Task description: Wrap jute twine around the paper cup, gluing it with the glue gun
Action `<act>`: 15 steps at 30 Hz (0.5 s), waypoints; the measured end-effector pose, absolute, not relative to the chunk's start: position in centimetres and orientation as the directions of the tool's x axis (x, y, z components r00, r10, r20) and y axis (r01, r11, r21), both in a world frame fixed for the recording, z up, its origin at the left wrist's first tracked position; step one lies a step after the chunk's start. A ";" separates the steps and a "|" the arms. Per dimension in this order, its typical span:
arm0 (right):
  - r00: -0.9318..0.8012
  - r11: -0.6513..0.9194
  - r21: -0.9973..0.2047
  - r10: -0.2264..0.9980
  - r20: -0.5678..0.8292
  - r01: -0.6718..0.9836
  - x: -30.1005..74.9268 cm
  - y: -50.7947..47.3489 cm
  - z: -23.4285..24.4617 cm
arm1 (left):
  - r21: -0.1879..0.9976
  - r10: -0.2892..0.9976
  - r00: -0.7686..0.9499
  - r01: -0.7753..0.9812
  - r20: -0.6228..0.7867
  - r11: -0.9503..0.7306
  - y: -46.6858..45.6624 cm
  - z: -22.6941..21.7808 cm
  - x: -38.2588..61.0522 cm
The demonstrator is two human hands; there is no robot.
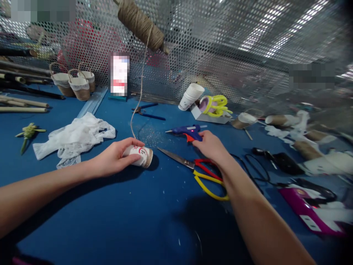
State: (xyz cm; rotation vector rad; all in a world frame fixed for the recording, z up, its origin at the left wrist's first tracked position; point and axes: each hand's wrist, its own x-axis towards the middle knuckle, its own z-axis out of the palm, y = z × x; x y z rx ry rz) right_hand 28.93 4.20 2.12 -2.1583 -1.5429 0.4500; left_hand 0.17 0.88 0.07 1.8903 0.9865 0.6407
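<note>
My left hand (114,158) is closed around a small paper cup (140,155) lying on its side on the blue table (132,217), its base wrapped with twine. A strand of twine (140,92) runs up from the cup to a spool (141,25) hanging overhead. My right hand (211,147) grips the handle of a blue and orange glue gun (187,131), whose nozzle points left and rests on the table. Scissors (198,171) with red and yellow handles lie just under my right wrist.
White plastic bag (74,138) left of centre. Small twine-wrapped cup baskets (74,84) and sticks (23,103) at back left. Pliers (146,110), stacked paper cups (191,96), yellow tape holder (216,105) at the back. Perforated metal screen (220,48) behind. Cables, wrapped cups at right.
</note>
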 end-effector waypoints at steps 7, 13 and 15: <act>-0.028 -0.144 -0.875 0.984 -0.177 0.462 26.2 -1.9 5.8 | 0.902 0.816 0.576 0.331 0.039 -0.277 1.0 -0.1 0.0; -0.079 -0.144 -0.774 0.967 -0.243 0.617 24.2 -3.9 5.3 | 0.882 0.810 0.585 0.353 0.053 -0.312 0.9 0.0 0.0; -0.034 -0.138 -0.679 0.972 -0.234 0.721 24.2 -4.1 5.1 | 0.877 0.808 0.588 0.367 0.039 -0.310 0.9 0.1 0.0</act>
